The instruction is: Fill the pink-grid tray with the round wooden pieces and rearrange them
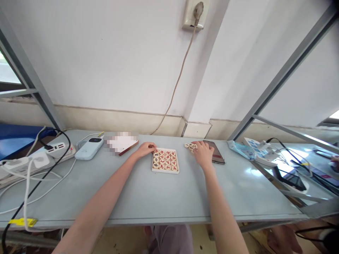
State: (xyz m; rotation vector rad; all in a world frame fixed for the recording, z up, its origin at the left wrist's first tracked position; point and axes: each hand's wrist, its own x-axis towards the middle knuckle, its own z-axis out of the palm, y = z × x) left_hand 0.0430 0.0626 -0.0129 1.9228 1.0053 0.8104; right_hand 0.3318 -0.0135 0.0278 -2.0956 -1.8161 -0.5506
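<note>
A shallow white box sits on the desk in front of me, filled with rows of round Chinese chess pieces marked in red and black. My left hand is at the box's far left corner, with its fingers curled in and gripping the edge. To the right of the box, a few loose Chinese chess pieces lie in a small cluster. Over their right side is my right hand, fingers bent down and fingertips closed at a piece, which they partly hide.
A phone lies just beyond my right hand. A box lid, partly pixelated, rests to the left. Farther left are a pale blue power bank and a power strip with cables. A metal frame post slants on the right.
</note>
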